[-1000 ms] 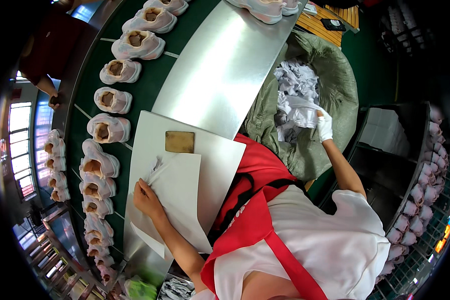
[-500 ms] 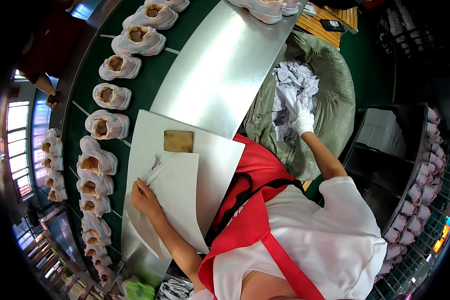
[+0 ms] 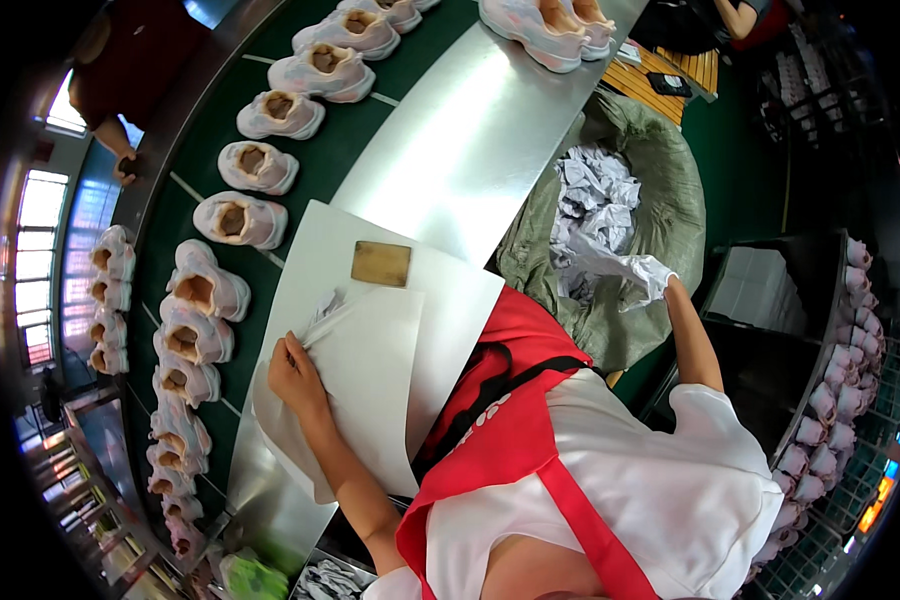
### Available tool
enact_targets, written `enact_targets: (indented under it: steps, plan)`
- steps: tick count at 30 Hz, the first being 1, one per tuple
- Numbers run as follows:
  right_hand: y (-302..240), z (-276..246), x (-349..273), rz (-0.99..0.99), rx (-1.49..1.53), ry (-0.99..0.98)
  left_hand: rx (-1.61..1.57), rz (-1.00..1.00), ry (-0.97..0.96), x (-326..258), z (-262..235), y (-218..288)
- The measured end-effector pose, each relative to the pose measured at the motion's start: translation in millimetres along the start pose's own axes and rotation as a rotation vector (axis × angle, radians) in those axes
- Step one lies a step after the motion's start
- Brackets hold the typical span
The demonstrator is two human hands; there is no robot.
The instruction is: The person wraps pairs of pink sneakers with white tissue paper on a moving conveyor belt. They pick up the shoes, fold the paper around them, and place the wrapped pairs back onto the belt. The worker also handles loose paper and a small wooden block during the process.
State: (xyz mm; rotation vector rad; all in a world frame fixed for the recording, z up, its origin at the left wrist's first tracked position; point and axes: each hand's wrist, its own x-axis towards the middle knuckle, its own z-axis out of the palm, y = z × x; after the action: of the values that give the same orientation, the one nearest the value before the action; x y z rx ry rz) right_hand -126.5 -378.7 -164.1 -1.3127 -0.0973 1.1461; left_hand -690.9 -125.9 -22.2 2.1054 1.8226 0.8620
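One white sheet (image 3: pixel 375 355) is gripped by the left hand (image 3: pixel 297 375). Crumpled paper (image 3: pixel 600 205) is touched by the right hand (image 3: pixel 658 279) (grip indiscernible)

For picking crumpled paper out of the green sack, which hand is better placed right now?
Likely the right: the gloved right hand is at the green sack, close to the crumpled white paper. The left hand is well away, at the white sheets.
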Motion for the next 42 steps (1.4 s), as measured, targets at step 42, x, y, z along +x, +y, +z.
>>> enact_targets:
  steps: [42]
  plan:
    - [43.5,547.3,-86.5,-0.403,-1.283,-1.709,0.082,0.383,0.331,6.5,-59.2,14.1]
